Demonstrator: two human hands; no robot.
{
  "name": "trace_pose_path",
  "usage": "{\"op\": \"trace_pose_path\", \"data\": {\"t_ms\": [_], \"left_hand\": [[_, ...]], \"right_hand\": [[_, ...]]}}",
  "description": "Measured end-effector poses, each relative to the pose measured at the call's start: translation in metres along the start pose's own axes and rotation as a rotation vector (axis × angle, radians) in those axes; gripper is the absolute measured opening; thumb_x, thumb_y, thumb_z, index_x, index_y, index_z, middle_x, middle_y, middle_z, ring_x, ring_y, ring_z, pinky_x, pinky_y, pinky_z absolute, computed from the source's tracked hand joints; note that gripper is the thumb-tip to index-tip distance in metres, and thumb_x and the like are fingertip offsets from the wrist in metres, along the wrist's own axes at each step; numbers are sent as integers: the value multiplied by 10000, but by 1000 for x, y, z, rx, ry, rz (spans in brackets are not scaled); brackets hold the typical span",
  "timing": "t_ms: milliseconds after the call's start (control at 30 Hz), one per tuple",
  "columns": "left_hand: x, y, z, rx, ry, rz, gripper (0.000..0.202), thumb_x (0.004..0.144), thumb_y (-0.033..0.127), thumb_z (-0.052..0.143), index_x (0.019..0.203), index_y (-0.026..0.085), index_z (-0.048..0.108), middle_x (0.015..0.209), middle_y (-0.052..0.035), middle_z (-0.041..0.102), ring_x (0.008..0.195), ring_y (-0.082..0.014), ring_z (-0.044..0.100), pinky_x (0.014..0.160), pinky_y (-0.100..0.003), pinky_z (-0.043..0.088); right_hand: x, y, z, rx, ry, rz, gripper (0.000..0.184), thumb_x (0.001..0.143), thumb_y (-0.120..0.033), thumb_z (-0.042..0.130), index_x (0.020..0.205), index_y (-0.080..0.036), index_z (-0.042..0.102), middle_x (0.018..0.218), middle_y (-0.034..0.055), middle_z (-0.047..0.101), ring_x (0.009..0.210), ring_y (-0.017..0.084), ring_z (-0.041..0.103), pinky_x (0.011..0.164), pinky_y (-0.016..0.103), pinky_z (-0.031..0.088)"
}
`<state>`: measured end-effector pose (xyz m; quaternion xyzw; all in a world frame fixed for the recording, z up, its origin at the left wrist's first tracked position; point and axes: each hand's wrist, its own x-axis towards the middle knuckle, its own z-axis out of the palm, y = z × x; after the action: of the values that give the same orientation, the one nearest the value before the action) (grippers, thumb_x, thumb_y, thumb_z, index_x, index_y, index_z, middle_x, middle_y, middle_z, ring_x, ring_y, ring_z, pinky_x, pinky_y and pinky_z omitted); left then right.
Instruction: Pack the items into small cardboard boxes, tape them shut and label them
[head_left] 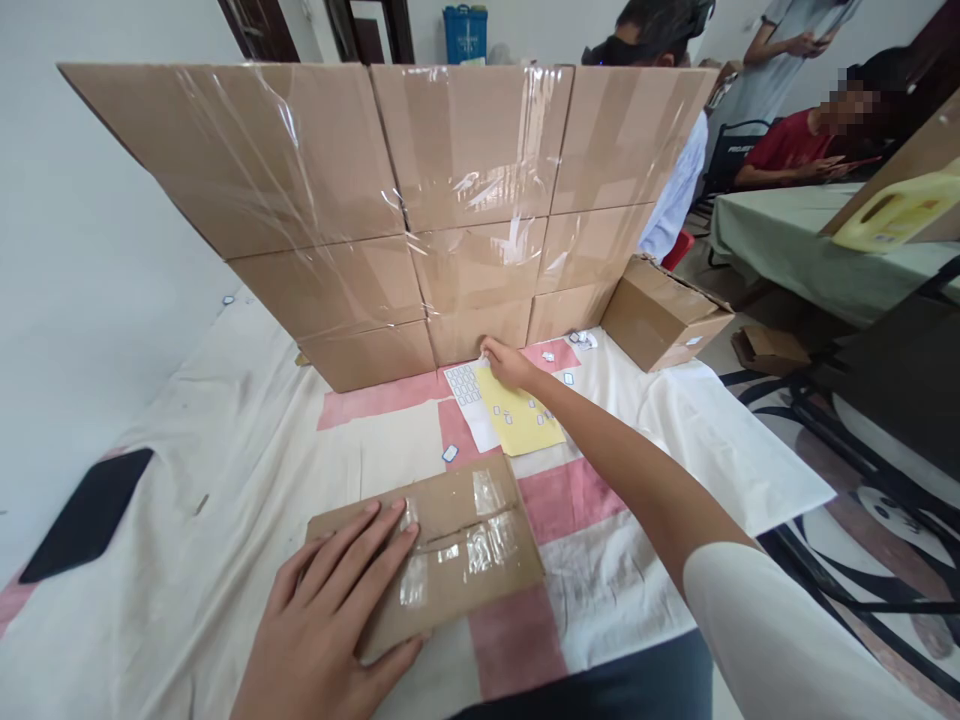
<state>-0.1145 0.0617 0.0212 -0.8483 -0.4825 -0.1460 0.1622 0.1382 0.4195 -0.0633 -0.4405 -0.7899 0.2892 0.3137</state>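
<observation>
My left hand (341,590) lies with spread fingers on top of a flat cardboard box (465,540), which is closed with clear tape. My right hand (506,362) reaches forward to the upper end of two overlapping sheets, its fingers pinched together. What sits between its fingertips is too small to make out. One is a yellow sheet (521,425) with several small outlined paper tags on it. Partly under it lies a white sheet (466,390) printed with rows of small outlines. A loose blue-edged tag (450,453) rests between the box and the sheets.
A tall cardboard partition (480,190) stands across the back of the cloth-covered table (247,480). At its right end sits another cardboard box (664,315), near more small tags (581,340). A black tablet-like slab (90,515) lies far left. Several people are beyond.
</observation>
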Motion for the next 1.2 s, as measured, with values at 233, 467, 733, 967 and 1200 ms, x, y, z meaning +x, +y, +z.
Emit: {"op": "trace_pose_path", "data": {"t_ms": [233, 467, 733, 967, 1200], "left_hand": [[-4, -1, 1, -31, -7, -16, 717, 887, 514, 616, 1522, 220, 465, 1522, -75, 576, 1338, -301, 545, 1009, -437, 367], [1, 2, -3, -91, -76, -110, 657, 935, 584, 559, 1508, 278, 464, 1539, -94, 554, 1355, -370, 554, 961, -490, 399], [3, 10, -11, -87, -160, -174, 676, 935, 650, 544, 1503, 294, 455, 1558, -110, 528, 1398, -404, 517, 1021, -535, 402], [7, 12, -12, -80, -158, -188, 690, 910, 655, 579, 1497, 313, 456, 1561, -101, 525, 1387, -376, 534, 1041, -521, 432], [9, 16, -15, -66, -197, -208, 649, 922, 534, 631, 1501, 311, 440, 1575, -98, 509, 1416, -361, 513, 1094, -510, 426]], "right_hand": [[-99, -46, -8, 351, 328, 110, 202, 1025, -371, 287, 1024, -243, 443, 840, -15, 554, 568, 113, 487, 563, 250, 395], [-246, -95, 26, 658, 442, 266, 146, 968, -296, 489, 962, -224, 616, 644, -45, 495, 574, 135, 485, 559, 253, 384], [-266, -112, 40, 508, 473, 89, 207, 953, -157, 484, 977, -212, 682, 946, 42, 680, 901, 180, 660, 772, 296, 495], [-276, -120, 50, 506, 442, 8, 195, 962, -170, 490, 1015, -215, 673, 1011, 63, 696, 912, 186, 688, 796, 311, 544], [-293, -117, 52, 660, 416, 17, 217, 903, -156, 561, 1028, -246, 714, 1174, 71, 737, 1104, 211, 705, 921, 359, 579]]}}
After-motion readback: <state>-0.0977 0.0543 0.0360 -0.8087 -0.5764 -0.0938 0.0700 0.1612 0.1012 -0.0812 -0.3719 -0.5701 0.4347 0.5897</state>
